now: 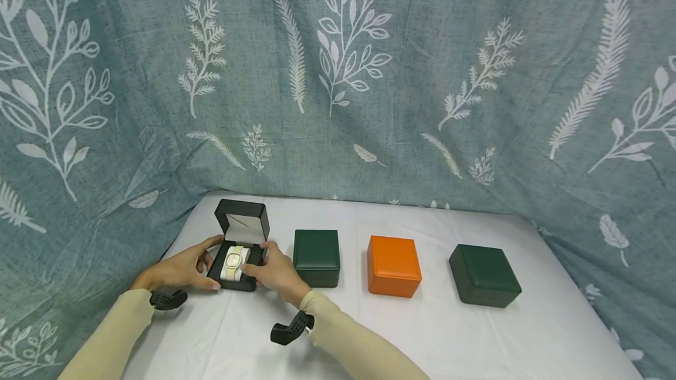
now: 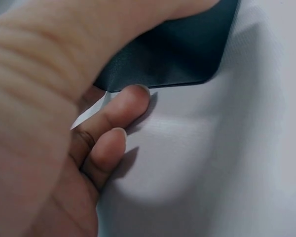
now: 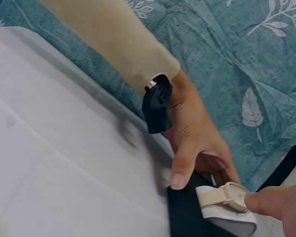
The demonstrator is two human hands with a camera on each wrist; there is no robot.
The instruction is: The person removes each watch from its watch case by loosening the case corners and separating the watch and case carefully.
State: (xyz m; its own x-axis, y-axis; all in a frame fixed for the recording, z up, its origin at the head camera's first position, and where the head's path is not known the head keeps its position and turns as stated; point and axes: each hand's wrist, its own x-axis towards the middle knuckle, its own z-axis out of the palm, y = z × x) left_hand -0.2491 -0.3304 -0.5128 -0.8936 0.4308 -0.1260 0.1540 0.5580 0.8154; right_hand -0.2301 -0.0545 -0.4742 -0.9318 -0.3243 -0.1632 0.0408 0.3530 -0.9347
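Open black watch box (image 1: 239, 251) between left hand (image 1: 182, 268) and right hand (image 1: 274, 271)

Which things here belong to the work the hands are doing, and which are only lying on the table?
In use:
- open black box, held by the left hand at its side
- watch on its pillow inside, touched by the right hand

Lying about:
- near green box, shut
- orange box, shut
- far green box, shut
- white table cover
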